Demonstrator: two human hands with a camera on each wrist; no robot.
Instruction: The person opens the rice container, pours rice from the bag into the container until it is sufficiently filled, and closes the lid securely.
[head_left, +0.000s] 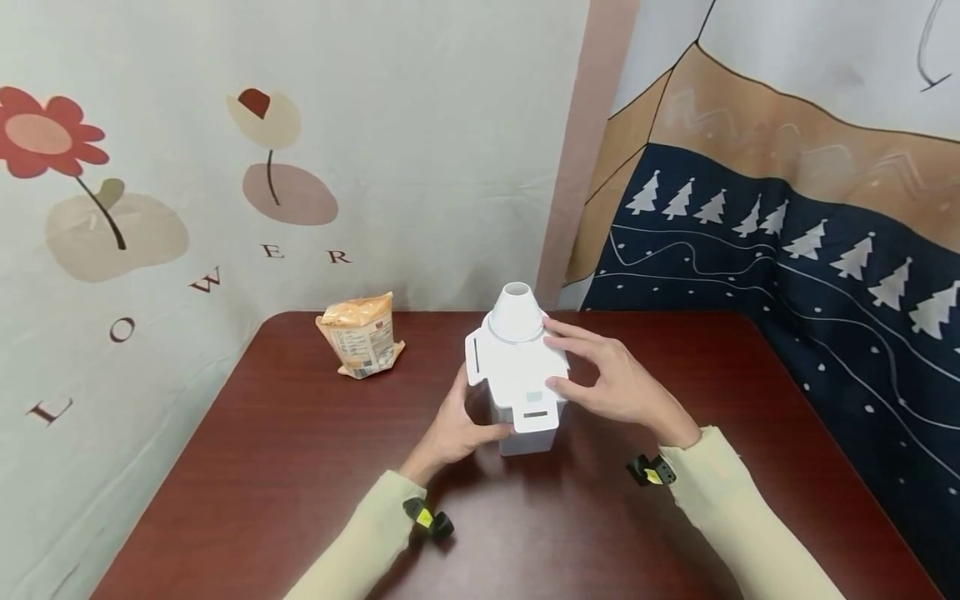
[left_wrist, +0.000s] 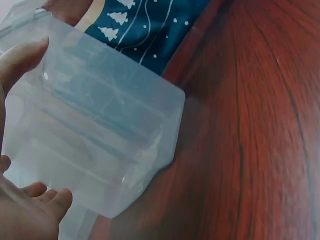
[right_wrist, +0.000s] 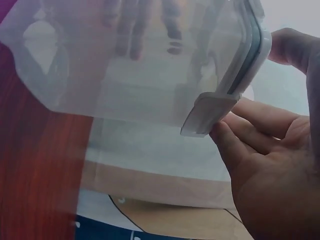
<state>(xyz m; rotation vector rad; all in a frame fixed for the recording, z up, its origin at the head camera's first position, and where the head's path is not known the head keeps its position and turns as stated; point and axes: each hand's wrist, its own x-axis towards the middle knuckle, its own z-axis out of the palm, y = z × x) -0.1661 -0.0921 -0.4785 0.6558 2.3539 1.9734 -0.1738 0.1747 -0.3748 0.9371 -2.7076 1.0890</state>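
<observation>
A translucent plastic storage container (left_wrist: 110, 115) stands on the table with a white lid (head_left: 517, 367) on top. Slotted flaps stick out from the lid at its left and front. On the lid's far part sits a white cone-shaped piece (head_left: 517, 312) with an open top. My left hand (head_left: 456, 427) grips the container body low on its left, thumb toward the front and fingers along the side. Across from it, my right hand (head_left: 618, 379) holds the lid's right edge between thumb and fingers. Its fingertips (right_wrist: 227, 135) touch a lid flap (right_wrist: 210, 112) in the right wrist view.
An orange and white plastic food packet (head_left: 363, 337) stands at the back left of the dark red wooden table (head_left: 300, 475). Patterned cloth (head_left: 450, 167) hangs behind the table and along its right side. Each wrist wears a small black camera strap.
</observation>
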